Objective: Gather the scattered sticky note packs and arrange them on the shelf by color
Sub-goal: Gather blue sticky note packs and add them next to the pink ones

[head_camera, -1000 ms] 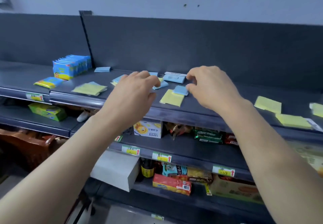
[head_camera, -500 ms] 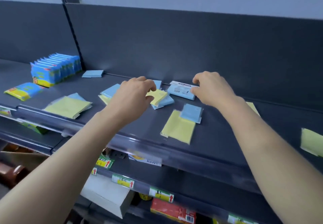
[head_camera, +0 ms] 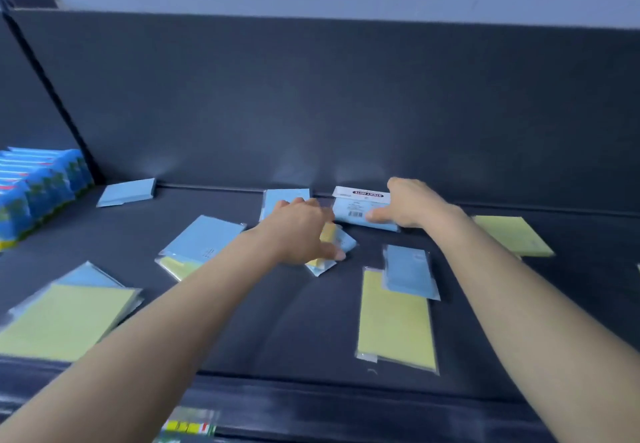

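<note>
Sticky note packs lie scattered on a dark shelf. My left hand curls over a small yellow pack that lies on a small blue pack. My right hand holds the labelled blue pack by its right end, thumb on top. More blue packs lie at the back left, behind my left hand, and on a yellow one. A long yellow pack has a blue pack on its far end. Other yellow packs sit front left and right.
A row of blue and yellow boxes stands at the far left of the shelf. The dark back panel rises right behind the packs. A price label hangs on the shelf's front rail.
The view has moved in closer over the shelf. Both hands have reached further back: the left now covers the small yellow pack, the right has closed on the labelled blue pack.
</note>
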Demonstrator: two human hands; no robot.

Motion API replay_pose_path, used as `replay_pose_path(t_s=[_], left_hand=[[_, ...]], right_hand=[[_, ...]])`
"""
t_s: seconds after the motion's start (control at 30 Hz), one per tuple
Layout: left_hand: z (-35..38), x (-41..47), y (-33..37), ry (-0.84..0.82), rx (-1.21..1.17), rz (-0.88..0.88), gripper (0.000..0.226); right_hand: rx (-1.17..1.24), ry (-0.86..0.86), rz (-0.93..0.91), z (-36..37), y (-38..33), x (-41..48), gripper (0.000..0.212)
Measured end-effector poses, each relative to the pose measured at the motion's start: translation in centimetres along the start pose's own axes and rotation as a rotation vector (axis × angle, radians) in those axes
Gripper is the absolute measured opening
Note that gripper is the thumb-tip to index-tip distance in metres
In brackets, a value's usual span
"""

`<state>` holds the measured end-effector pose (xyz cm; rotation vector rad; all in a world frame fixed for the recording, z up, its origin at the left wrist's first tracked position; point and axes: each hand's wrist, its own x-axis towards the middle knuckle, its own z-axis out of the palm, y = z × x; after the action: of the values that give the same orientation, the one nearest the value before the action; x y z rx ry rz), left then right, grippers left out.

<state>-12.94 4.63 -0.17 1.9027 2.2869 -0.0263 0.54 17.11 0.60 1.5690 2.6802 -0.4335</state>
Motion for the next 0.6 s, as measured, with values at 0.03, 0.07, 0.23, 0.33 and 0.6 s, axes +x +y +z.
replay_pose_path(t_s=[0.03,0.07,0.23,0.33,0.6], left_hand=[[0.2,0.3,-0.3,-0.026,0.001,0.004,0.064],[0.2,0.6,-0.4,-0.044,0.005,0.008,0.066],[-0.7,1.6,-0.7,-0.096,-0.07,-0.032,0.059],[-0.9,1.8,-0.5,-0.146,-0.081,-0.047,0.067],[-1.1,1.8,0.2,-0.219,-0.009,-0.114,0.066]], right_hand=[[0.012,-0.02,0.014,0.3,-0.1,0.3,0.048],[0.026,-0.036,0.027,0.5,-0.1,0.5,0.049],[0.009,-0.026,0.038,0.2,-0.3,1.1,0.047],[0.04,0.062,0.003,-0.3,-0.3,0.9,0.032],[0.084,0.267,-0.067,-2.2,-0.2,-1.2,0.015]])
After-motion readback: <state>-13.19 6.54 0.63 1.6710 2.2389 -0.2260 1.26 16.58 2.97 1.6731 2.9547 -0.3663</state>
